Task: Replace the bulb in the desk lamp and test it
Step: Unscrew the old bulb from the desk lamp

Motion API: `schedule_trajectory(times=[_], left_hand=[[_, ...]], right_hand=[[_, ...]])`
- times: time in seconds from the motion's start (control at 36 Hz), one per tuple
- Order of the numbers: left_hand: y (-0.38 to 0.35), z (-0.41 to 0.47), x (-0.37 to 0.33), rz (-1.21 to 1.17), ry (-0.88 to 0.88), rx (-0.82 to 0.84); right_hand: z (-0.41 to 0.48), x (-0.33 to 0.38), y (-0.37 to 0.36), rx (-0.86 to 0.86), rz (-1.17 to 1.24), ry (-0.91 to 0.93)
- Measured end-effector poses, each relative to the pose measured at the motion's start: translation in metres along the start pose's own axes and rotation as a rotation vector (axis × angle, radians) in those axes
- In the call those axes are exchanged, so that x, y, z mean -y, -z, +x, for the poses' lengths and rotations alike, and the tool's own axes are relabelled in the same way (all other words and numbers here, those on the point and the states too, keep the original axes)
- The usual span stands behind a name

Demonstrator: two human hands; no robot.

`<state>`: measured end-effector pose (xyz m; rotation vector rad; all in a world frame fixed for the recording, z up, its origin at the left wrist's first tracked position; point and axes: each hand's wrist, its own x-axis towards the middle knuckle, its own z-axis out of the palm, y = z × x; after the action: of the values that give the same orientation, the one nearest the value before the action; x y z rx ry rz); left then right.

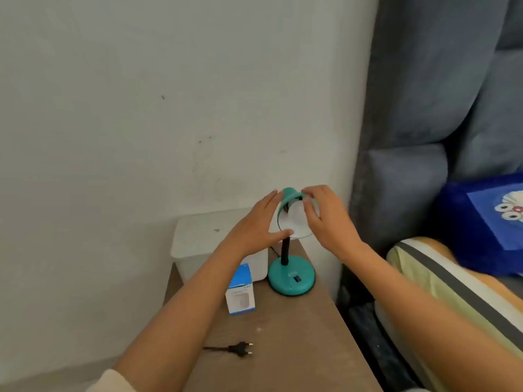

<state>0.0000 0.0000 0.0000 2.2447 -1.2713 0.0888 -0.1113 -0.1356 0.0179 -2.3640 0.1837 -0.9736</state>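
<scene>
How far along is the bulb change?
Done: the plug lies unplugged on the table. In hand: left hand rests on the shade, right hand pinches its rim, a bulb inside; old or new, I cannot tell. Left: plugging in and testing.

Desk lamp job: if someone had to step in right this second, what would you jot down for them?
Left grip: open, fingers straight against the left side of the lamp shade, steadying it.
Right grip: curled on the bulb inside the shade.
The desk lamp stands on the table. The bulb box stands upright left of its base. The plug lies loose on the table, not plugged in.
Done: unclear; I cannot tell whether this bulb is the old one or the new one.
Left: finish the swap, plug in, press the switch to test.
</scene>
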Motion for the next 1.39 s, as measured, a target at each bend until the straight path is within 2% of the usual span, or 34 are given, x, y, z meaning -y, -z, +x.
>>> schedule_trajectory(times=[0.11,0.22,0.36,0.44,0.5,0.58,0.64,0.69,0.75,0.83,0.94,1.08,1.14,1.28,1.36,1.39], left_hand=[[-0.018,0.012,0.009,-0.124,0.022,0.093],[-0.031,0.024,0.019,-0.208,-0.011,0.075],[-0.04,0.033,0.028,-0.225,-0.102,0.042],[-0.041,0.035,0.031,-0.236,-0.141,-0.006],[-0.041,0.036,0.034,-0.241,-0.151,-0.031],[-0.04,0.036,0.036,-0.253,-0.154,-0.038],[-0.04,0.036,0.035,-0.26,-0.161,-0.043],[-0.04,0.036,0.034,-0.269,-0.167,-0.048],[-0.04,0.035,0.035,-0.273,-0.172,-0.052],[-0.041,0.034,0.035,-0.277,-0.169,-0.05],[-0.042,0.034,0.036,-0.272,-0.165,-0.058],[-0.041,0.033,0.034,-0.294,-0.15,-0.059],[-0.042,0.032,0.034,-0.29,-0.151,-0.064],[-0.042,0.032,0.033,-0.306,-0.138,-0.061],[-0.042,0.032,0.033,-0.304,-0.142,-0.062],[-0.042,0.031,0.033,-0.307,-0.137,-0.06]], right_hand=[[-0.01,-0.022,-0.014,-0.063,0.036,-0.09],[-0.005,-0.038,-0.031,-0.078,0.107,-0.256],[0.015,-0.05,-0.052,0.055,0.31,-0.554],[0.024,-0.051,-0.054,0.165,0.596,-0.712],[0.027,-0.054,-0.056,0.167,0.62,-0.668],[0.027,-0.056,-0.056,0.103,0.4,-0.513],[0.027,-0.06,-0.059,0.096,0.413,-0.453],[0.026,-0.058,-0.059,0.109,0.453,-0.484],[0.025,-0.059,-0.06,0.081,0.4,-0.449],[0.021,-0.059,-0.065,0.03,0.366,-0.323],[0.021,-0.056,-0.067,-0.004,0.274,-0.284],[0.022,-0.057,-0.068,-0.064,0.299,-0.262],[0.021,-0.059,-0.068,-0.05,0.209,-0.248],[0.019,-0.058,-0.068,-0.082,0.319,-0.239],[0.018,-0.057,-0.065,-0.021,0.278,-0.284],[0.019,-0.056,-0.065,-0.022,0.329,-0.318]])
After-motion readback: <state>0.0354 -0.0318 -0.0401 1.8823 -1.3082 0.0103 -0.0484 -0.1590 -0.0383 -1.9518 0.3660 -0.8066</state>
